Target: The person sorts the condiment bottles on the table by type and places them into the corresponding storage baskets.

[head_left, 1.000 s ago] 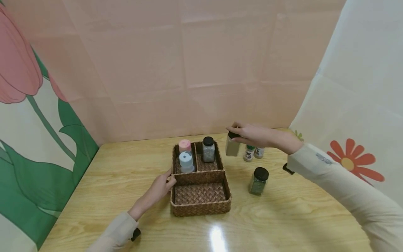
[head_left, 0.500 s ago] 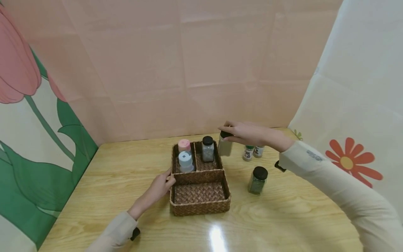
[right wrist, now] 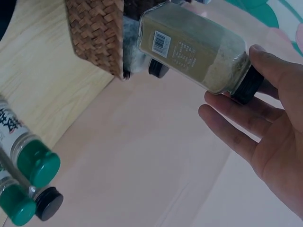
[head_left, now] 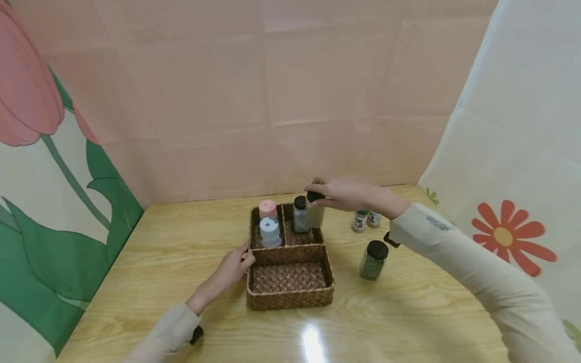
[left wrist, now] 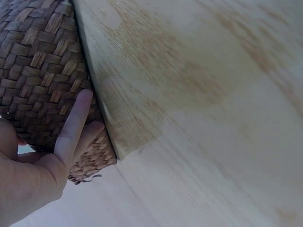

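Note:
A brown woven basket (head_left: 290,300) with three compartments stands on the table. My left hand (head_left: 232,264) pinches its left wall, thumb at the rim and fingers (left wrist: 75,118) along the outer weave. By its black cap, my right hand (head_left: 338,194) holds a clear spice jar (right wrist: 194,49) of tan powder, barcode showing in the right wrist view. That jar hangs over the back right compartment, overlapping a black-capped jar of grey contents (head_left: 300,217) that stands inside. The back left compartment holds a pink-capped container (head_left: 267,208) and a light-blue-capped one (head_left: 270,229).
Right of the basket stands a black-capped jar of green contents (head_left: 374,262). Behind it are small labelled shakers, one with a green cap (right wrist: 40,165). A pink cloth (head_left: 290,101) hangs along the table's back edge, and printed cloths flank both sides.
My right hand has carried the tan powder jar leftward, from the table beside the basket to above its back right compartment. My left hand stays on the basket wall.

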